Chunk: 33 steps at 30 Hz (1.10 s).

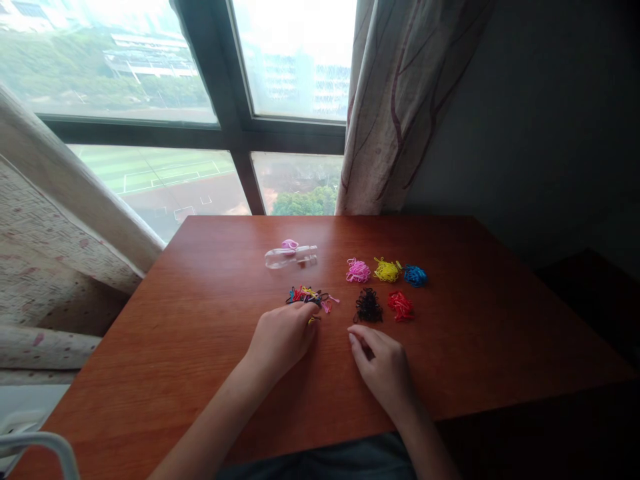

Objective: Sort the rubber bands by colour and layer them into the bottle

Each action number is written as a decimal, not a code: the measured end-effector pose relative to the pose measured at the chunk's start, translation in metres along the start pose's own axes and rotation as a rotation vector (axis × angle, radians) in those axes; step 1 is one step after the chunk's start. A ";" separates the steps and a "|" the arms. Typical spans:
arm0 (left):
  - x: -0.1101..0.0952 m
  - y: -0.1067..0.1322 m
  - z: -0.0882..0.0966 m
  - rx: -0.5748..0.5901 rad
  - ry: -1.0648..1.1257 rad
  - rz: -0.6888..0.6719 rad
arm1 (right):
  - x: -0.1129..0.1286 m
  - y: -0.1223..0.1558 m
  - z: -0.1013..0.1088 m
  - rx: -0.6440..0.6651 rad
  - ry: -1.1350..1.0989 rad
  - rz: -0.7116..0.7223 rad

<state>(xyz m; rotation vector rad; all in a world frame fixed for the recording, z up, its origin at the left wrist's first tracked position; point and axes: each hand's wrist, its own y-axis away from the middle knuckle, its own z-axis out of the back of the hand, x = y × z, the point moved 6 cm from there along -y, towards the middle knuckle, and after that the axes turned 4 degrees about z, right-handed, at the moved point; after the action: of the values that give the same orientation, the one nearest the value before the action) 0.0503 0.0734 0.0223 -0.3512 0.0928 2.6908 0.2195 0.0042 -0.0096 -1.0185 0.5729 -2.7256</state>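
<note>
My left hand (286,335) is at the near side of a mixed pile of small coloured rubber bands (305,295), its fingers curled together. A yellow and dark band (314,320) shows by its fingertips; whether they grip one is hidden. My right hand (383,363) rests low over the table, thumb and forefinger pinched, just in front of a black heap of rubber bands (369,305). Anything between those tips is too small to make out. A red heap (401,306) lies right of the black one. Behind them are pink (358,271), yellow (387,270) and blue (415,275) heaps.
A clear plastic bottle-like container (285,257) lies on its side behind the mixed pile, with a pink piece (289,245) by it. The brown wooden table (165,347) reaches the window. Curtains (395,100) hang at both sides. A white curved bar (45,440) stands at the lower left.
</note>
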 end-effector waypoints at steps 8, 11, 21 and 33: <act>-0.016 -0.013 -0.009 0.058 -0.087 -0.051 | 0.000 0.000 0.000 0.013 -0.023 -0.014; -0.020 -0.018 -0.005 0.017 0.009 -0.053 | 0.000 0.001 0.000 0.027 -0.031 -0.025; -0.069 -0.063 -0.004 0.056 0.358 -0.159 | 0.000 -0.001 -0.003 0.053 -0.008 -0.020; -0.041 -0.062 0.004 -0.002 0.461 -0.111 | -0.001 -0.003 -0.003 0.073 -0.069 -0.052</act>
<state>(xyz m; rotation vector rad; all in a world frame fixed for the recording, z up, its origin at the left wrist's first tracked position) 0.1115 0.1139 0.0361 -0.9414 0.1987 2.4513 0.2184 0.0079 -0.0111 -1.1195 0.4385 -2.7209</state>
